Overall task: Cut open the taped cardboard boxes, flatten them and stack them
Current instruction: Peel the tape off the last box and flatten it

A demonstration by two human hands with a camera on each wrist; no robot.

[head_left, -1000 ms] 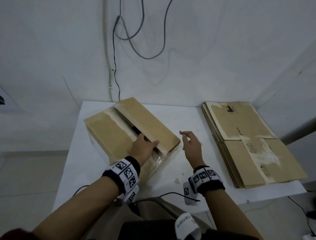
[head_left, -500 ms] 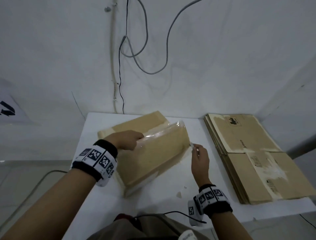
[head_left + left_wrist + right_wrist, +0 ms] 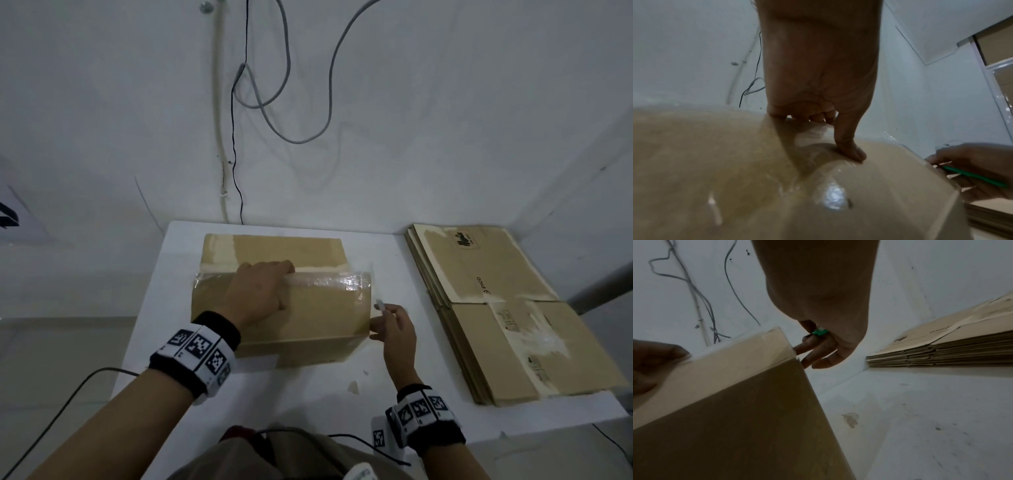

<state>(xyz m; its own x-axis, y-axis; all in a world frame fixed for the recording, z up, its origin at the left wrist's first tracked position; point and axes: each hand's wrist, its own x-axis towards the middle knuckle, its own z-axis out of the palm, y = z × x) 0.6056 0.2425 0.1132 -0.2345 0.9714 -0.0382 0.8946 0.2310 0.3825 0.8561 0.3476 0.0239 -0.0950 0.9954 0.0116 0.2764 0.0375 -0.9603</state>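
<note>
Hands steady a taped cardboard box (image 3: 308, 315)

Left hand (image 3: 260, 294) grips its taped top edge; beside the box's end, right hand (image 3: 394, 329) pinches a green-handled cutter (image 3: 974, 177).

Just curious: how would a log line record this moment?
left hand: holds box | right hand: grips cutter at box end | flat stack: right

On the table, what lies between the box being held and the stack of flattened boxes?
The head view shows the right hand holding a small cutter at the taped box's right end; beyond it, bare white table up to the flattened stack.
</note>
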